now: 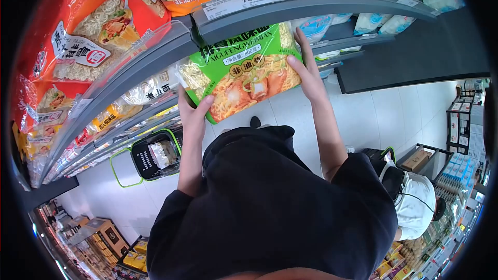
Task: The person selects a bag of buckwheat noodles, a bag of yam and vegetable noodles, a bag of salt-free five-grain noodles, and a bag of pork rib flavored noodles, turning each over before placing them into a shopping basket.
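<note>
As both arms reach up, left hand and right hand clamped on the green noodle pack.

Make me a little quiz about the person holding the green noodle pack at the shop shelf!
1. True or false: only one hand holds the green noodle pack.
2. What number is printed on the price tag on the shelf edge above the pack?
3. Which thing stands on the floor below the left hand? A) a black shopping basket with green trim B) a ladder C) a bucket

Key:
1. False. The left hand grips its lower left corner and the right hand holds its right edge.
2. 13.90
3. A
</note>
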`<state>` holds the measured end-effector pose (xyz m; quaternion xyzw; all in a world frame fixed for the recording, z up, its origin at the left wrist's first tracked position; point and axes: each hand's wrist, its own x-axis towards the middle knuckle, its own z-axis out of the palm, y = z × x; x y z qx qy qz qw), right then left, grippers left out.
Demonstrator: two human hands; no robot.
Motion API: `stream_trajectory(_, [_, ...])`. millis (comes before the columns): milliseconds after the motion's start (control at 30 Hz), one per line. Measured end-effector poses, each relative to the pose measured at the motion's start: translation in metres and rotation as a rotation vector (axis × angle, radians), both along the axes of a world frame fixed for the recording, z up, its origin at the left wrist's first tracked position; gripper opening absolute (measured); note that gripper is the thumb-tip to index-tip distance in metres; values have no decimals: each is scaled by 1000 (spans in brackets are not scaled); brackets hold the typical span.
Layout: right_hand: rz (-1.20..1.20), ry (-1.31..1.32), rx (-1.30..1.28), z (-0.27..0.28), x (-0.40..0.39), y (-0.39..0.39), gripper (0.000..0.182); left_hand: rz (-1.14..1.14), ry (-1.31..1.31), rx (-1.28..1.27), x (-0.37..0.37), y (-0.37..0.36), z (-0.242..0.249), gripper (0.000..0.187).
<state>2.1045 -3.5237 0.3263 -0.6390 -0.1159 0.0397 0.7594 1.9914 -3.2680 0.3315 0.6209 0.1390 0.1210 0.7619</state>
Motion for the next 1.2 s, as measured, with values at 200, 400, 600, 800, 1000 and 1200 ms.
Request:
stream_trajectory(200, [149,40,15,-11,-3,-7,74,67,-14,-87,-9,-3,-24,84])
stream_trajectory(400, [117,52,-24,-23,-18,-9,75,127,19,19,-26,3,-38,87])
stream_trajectory(600, [172,130,-7,-16,-38,-10,83,22,-4,35,-41,4,-24,96])
stream_trajectory(800, [261,216,105,-28,-54,-4,86,40,97,-94,-78,12,-29,96])
stream_trajectory(1000, [371,284,9,-25,-74,28,80,101,93,-249,-121,38,-41,97])
stream_trajectory(1200, [453,237,-54,-18,-113,85,71,234,-6,-263,-183,63,-28,91])
